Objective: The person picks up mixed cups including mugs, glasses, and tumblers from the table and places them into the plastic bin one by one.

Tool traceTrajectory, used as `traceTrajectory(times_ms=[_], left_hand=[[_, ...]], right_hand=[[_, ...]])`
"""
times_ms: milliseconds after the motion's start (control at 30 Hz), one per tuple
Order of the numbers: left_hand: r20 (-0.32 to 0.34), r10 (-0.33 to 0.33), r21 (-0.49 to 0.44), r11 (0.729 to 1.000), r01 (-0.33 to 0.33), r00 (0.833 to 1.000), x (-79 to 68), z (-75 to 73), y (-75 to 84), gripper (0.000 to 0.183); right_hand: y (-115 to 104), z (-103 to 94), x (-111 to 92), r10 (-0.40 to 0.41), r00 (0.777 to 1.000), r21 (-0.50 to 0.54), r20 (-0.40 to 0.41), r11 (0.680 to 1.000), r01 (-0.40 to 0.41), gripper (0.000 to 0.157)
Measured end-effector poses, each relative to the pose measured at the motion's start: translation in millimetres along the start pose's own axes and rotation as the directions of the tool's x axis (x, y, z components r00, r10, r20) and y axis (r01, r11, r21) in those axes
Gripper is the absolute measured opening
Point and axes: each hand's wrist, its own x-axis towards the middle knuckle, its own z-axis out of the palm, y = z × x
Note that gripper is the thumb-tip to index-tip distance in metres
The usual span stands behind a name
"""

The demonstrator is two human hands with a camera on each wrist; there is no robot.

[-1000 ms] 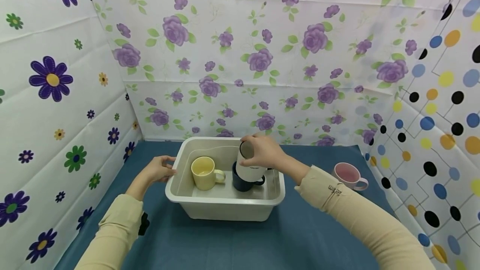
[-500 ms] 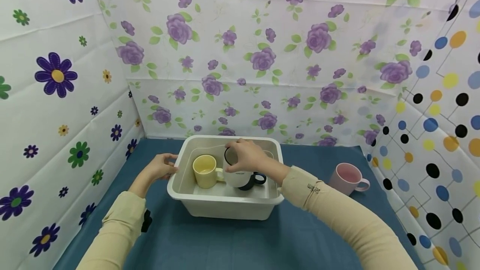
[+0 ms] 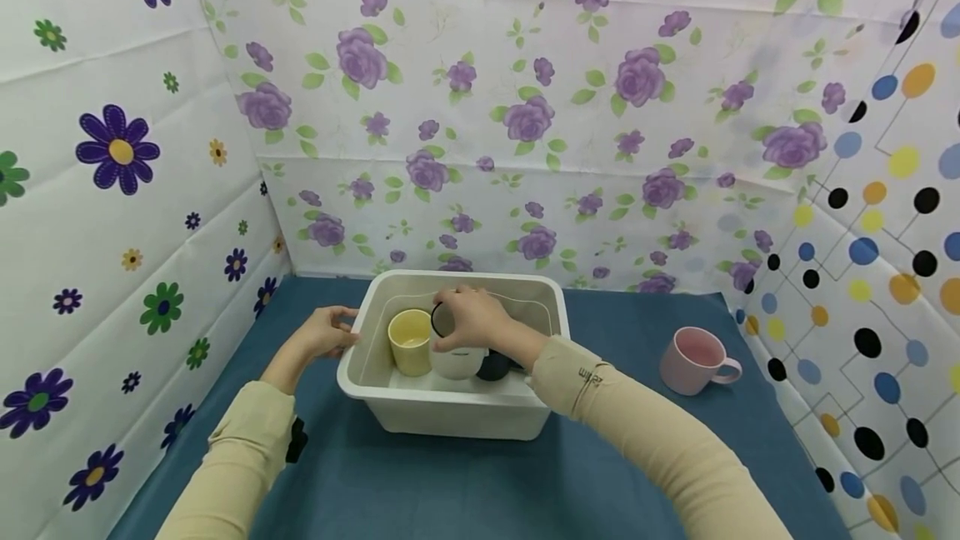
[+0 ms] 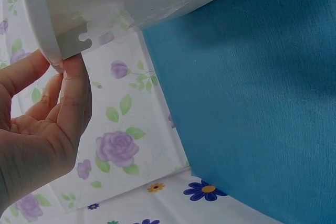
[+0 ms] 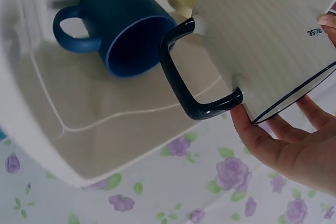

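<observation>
My right hand (image 3: pixel 476 322) grips a white mug (image 3: pixel 456 363) with a dark rim and black handle (image 5: pixel 181 90), holding it near the rim inside a white plastic tub (image 3: pixel 450 400). Thumb and fingers of my left hand (image 3: pixel 321 332) pinch the tub's left rim, as the left wrist view also shows. Beside the white mug on the left stands a yellow mug (image 3: pixel 408 340). To the right, a dark blue mug (image 5: pixel 123 30) is partly hidden by the white mug and hand in the head view. Whether the white mug touches the tub floor, I cannot tell.
A pink mug (image 3: pixel 692 361) stands on the blue tablecloth (image 3: pixel 622 457) right of the tub. Flowered cloth (image 3: pixel 525 107) hangs behind, and a dotted cloth (image 3: pixel 877 290) hangs on the right.
My right hand has carried the white mug leftward and lower, from over the blue mug to between it and the yellow one. My left hand stays on the tub rim.
</observation>
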Motion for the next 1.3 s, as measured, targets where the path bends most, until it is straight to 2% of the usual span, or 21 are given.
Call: traceTrajectory(times_ms=[433, 600, 833, 967, 1200, 1300], left_hand=[[-0.009, -0.008, 0.009, 1.000, 0.008, 1.000, -1.1, -1.6, 0.4, 0.055], [-0.016, -0.008, 0.026, 1.000, 0.008, 1.000, -2.1, -0.7, 2.3, 0.056], [-0.023, -0.029, 0.032, 0.999, 0.030, 0.999, -1.7, 4.5, 3.4, 0.054], [-0.022, -0.011, 0.033, 0.999, 0.011, 1.000, -0.1, 4.2, 3.4, 0.054], [-0.036, -0.002, 0.042, 0.999, 0.003, 0.999, -0.4, 0.7, 3.2, 0.054], [-0.030, -0.006, 0.033, 0.999, 0.007, 1.000, -0.5, 2.1, 2.7, 0.054]], right_hand=[[-7, 21.8, 17, -0.005, 1.000, -0.075, 0.002, 0.997, 0.005, 0.070], [-8, 29.6, 21, -0.036, 0.999, -0.109, 0.022, 0.993, 0.038, 0.069], [-8, 43.2, 30, -0.135, 0.987, -0.178, 0.090, 0.973, 0.149, 0.067], [-14, 51.0, 39, -0.188, 0.976, -0.208, 0.107, 0.956, 0.207, 0.068], [-31, 66.0, 48, -0.308, 0.936, -0.293, 0.171, 0.891, 0.347, 0.068], [-33, 70.8, 48, -0.313, 0.930, -0.292, 0.195, 0.886, 0.360, 0.066]])
